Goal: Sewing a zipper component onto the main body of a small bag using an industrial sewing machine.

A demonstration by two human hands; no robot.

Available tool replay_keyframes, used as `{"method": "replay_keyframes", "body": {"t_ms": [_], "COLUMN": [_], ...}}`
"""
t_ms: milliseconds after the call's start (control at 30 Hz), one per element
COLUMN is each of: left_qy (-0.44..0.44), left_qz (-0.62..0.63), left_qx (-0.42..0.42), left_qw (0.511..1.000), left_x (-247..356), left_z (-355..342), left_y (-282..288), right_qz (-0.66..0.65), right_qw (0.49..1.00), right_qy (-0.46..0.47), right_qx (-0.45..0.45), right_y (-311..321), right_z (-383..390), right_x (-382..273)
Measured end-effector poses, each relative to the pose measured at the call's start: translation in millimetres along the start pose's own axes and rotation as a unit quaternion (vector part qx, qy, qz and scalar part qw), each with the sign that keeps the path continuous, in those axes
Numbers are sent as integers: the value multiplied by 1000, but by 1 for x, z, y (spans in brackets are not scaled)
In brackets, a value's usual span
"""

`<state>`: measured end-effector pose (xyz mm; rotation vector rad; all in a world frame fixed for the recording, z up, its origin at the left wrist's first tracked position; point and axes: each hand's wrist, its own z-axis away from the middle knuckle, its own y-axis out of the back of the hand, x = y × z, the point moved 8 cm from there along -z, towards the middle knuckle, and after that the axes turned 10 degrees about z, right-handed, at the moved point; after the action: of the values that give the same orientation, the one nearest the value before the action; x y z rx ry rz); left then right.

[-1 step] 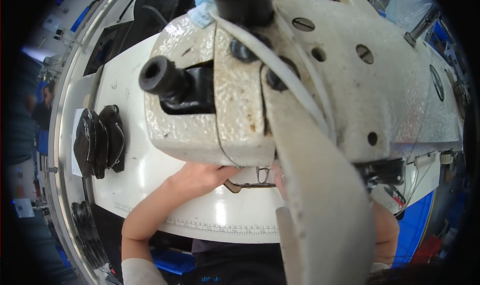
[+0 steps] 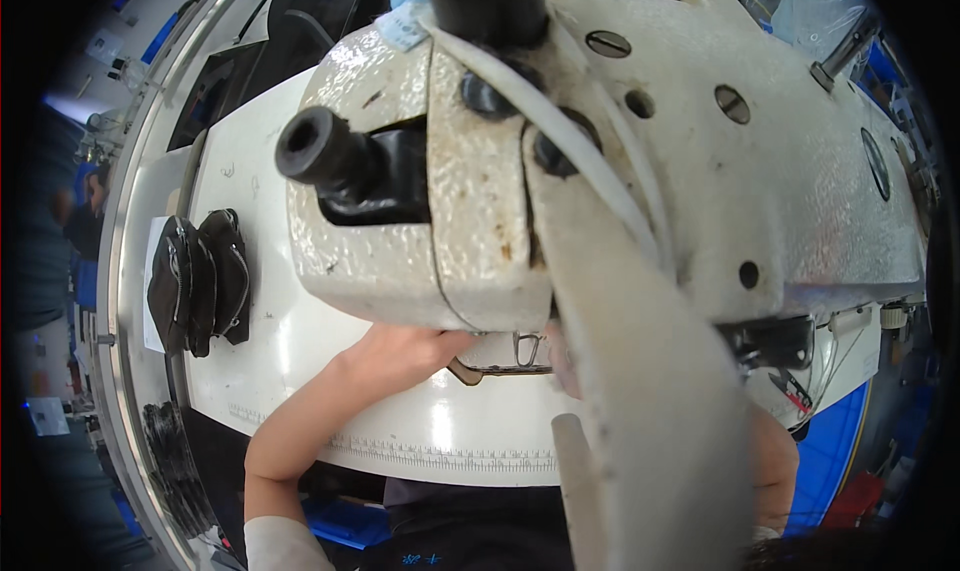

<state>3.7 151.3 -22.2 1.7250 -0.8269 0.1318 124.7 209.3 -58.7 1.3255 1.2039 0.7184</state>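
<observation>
Under the cream sewing machine head point(image 2: 380, 266), my left hand point(image 2: 400, 356) is at the left end of a flat, dark-edged piece point(image 2: 465, 373). Its thumb and fingers look closed on that end, though the fingertips are partly covered by the machine. A small metal presser part point(image 2: 526, 349) shows above the middle of the piece. Only a bit of my right hand point(image 2: 564, 366) appears, at the piece's right end. The pale curved strap or guard point(image 2: 650, 401) covers the rest, so its grip is hidden.
Several black zippered pouches point(image 2: 205, 281) stand at the left of the white table point(image 2: 290, 371). A printed ruler scale point(image 2: 440, 458) runs along the near edge. Small snips point(image 2: 793, 391) with a red part lie at the right. A black knob point(image 2: 315, 146) juts from the machine.
</observation>
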Motion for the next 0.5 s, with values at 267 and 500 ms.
{"method": "replay_keyframes", "body": {"t_ms": [267,500], "left_qy": [40,39], "left_qz": [-56,-54], "left_qx": [-9,87], "left_qw": [998,994], "left_x": [10,25], "left_z": [-12,-26], "left_y": [-10,0], "right_qz": [2,8], "right_qw": [998,993], "right_qy": [-3,19], "right_qx": [56,119], "right_y": [4,18], "right_z": [3,1], "right_x": [1,-1]}}
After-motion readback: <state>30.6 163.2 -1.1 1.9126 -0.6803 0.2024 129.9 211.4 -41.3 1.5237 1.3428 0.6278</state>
